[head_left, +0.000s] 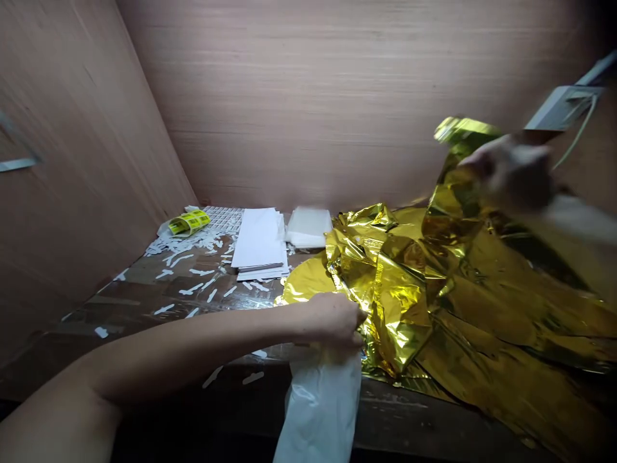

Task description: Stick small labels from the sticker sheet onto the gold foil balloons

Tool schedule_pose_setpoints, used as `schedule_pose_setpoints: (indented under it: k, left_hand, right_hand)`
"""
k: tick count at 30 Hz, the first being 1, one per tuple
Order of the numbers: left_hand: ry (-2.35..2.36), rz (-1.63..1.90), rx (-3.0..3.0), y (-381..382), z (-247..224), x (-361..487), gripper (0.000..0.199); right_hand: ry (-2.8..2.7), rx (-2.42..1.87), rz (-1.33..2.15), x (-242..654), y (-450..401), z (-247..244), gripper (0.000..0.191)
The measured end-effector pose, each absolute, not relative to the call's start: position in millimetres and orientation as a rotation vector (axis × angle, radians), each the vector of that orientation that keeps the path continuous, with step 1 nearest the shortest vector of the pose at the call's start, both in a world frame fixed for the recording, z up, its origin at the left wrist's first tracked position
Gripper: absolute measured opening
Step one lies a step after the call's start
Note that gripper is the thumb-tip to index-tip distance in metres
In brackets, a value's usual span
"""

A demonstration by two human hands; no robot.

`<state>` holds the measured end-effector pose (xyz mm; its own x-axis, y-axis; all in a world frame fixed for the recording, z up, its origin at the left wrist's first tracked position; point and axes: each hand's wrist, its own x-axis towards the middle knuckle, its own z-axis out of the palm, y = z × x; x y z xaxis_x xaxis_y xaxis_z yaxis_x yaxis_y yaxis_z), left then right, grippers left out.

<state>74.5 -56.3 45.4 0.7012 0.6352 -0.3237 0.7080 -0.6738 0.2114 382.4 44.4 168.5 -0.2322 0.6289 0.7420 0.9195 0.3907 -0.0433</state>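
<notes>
My left hand (332,321) is closed at the table's front edge. From it hangs a whitish, see-through plastic bag (321,405), which drops below the edge. Its knuckles are beside a crumpled heap of shiny gold foil (400,283). Raised at the right, my right hand (513,170) is smeared by motion but its fingers look closed on the gold foil, part of which stands up from the heap to the hand. Flat gold foil pieces (525,334) spread over the right side of the table, some reaching over its front edge.
A stack of white cards (259,238) lies mid-table, beside a pile of clear plastic sleeves (308,226). Farther left are a roll of yellow labels (189,222) and many white paper scraps (190,289). Wooden panels (299,96) close off the back and left. A white socket box (562,108) hangs right.
</notes>
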Motion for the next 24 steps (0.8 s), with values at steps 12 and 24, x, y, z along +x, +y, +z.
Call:
schedule_pose_setpoints:
  k: [12, 24]
  left_hand:
    - [1.165, -0.246, 2.656, -37, 38, 22, 0.041]
    - [1.209, -0.143, 2.487, -26, 47, -25, 0.051]
  right_hand:
    - [-2.711, -1.065, -0.229, 321, 25, 29, 0.054]
    - [-3.176, -0.661, 0.468, 219, -26, 35, 0.024]
